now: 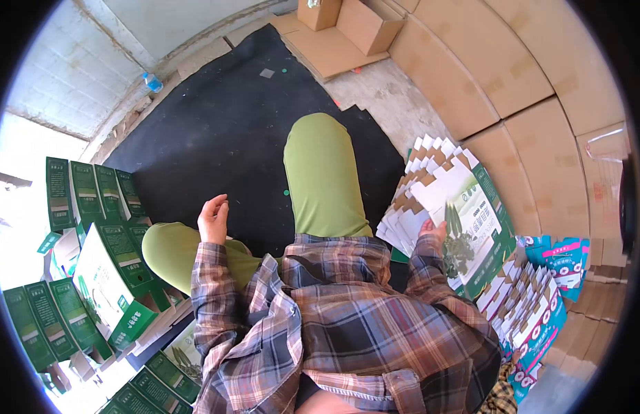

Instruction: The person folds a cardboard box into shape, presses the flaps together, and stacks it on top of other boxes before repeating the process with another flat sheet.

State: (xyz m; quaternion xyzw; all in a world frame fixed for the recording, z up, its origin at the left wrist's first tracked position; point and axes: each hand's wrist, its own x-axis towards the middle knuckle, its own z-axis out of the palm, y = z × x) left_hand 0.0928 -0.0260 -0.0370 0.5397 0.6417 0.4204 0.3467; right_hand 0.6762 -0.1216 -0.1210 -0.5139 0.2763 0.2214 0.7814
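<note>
My right hand (434, 231) grips the edge of a flat green-and-white printed carton (470, 224) with vegetable pictures on it. This carton lies at the front of a fanned stack of folded cartons (413, 196), whose white and brown flaps show behind it. Over my bent left knee, my left hand (214, 219) is held up with its fingers curled in; nothing shows in it. Nearest to that hand, on the left, is a group of standing green cartons (123, 252), opened into box shape. One of them has a large white side panel (99, 276).
A black mat (216, 131) covers the floor ahead. Large brown boxes (499, 62) are stacked along the right. Blue-and-pink printed cartons (544, 324) stand at lower right. An open cardboard box (365, 27) sits at the top, and a blue-labelled bottle (152, 83) lies by the wall.
</note>
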